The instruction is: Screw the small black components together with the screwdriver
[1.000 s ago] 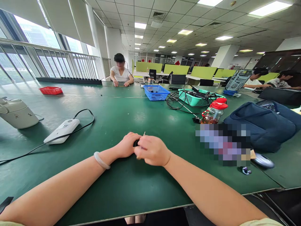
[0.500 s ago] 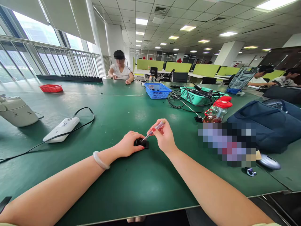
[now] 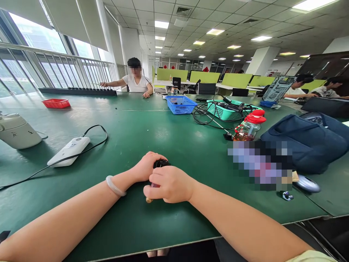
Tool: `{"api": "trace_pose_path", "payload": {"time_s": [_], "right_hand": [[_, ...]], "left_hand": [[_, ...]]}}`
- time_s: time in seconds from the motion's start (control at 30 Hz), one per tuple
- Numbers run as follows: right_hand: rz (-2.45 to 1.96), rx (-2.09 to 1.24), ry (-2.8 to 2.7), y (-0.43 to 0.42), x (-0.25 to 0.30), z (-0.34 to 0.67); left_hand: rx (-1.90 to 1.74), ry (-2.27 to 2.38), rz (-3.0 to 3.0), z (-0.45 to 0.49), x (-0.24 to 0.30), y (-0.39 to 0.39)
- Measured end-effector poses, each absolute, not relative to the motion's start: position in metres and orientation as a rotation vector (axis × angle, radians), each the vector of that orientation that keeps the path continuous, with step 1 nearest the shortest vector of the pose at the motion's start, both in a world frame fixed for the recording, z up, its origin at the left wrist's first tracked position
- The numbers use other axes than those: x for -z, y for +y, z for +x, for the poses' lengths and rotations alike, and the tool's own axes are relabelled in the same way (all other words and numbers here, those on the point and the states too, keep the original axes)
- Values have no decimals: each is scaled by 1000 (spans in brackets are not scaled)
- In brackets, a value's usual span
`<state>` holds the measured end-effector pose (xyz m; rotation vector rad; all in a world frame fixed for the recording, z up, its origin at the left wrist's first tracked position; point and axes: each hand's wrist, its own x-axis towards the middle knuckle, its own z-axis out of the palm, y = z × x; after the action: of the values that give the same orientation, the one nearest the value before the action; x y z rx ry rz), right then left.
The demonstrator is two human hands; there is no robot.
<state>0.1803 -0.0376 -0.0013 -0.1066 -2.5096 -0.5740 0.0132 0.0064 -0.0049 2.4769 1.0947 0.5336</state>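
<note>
Near the front of the green table point(image 3: 188, 222), my left hand point(image 3: 144, 167) is closed on a small black part point(image 3: 161, 163). Part of it is covered by my fingers, and its exact kind does not show. My right hand point(image 3: 171, 185) lies right against it, wrapped around a screwdriver point(image 3: 149, 200). Only a bit of the clear handle and its brass-coloured end show below the fingers, pointing toward me and to the left. The screwdriver's tip is hidden behind my right hand, so I cannot see whether it touches the part.
Left are a white power bank point(image 3: 69, 151) with a black cord and a pale jug point(image 3: 20, 131). Farther off are a red tray point(image 3: 56, 103), blue basket point(image 3: 181, 105) and green basket point(image 3: 227, 113) of cables. A red-lidded bottle point(image 3: 248, 127) and dark bag point(image 3: 305, 145) stand right. A person point(image 3: 137, 82) sits opposite.
My right hand has turned over and moved left and down, so the screwdriver's handle end now points toward me instead of up and away. The person opposite has stretched an arm toward the long black strip.
</note>
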Motion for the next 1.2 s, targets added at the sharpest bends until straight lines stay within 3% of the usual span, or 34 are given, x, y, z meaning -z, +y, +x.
{"api": "trace_pose_path", "payload": {"time_s": [0.4,1.2], "right_hand": [[-212,767,-2268,-47,18,161],[-267,760,-2231,-36,19,167]], "left_hand": [[-567,1154,2475,13,8,9],[-572,1118,2559,9,21,15]]}}
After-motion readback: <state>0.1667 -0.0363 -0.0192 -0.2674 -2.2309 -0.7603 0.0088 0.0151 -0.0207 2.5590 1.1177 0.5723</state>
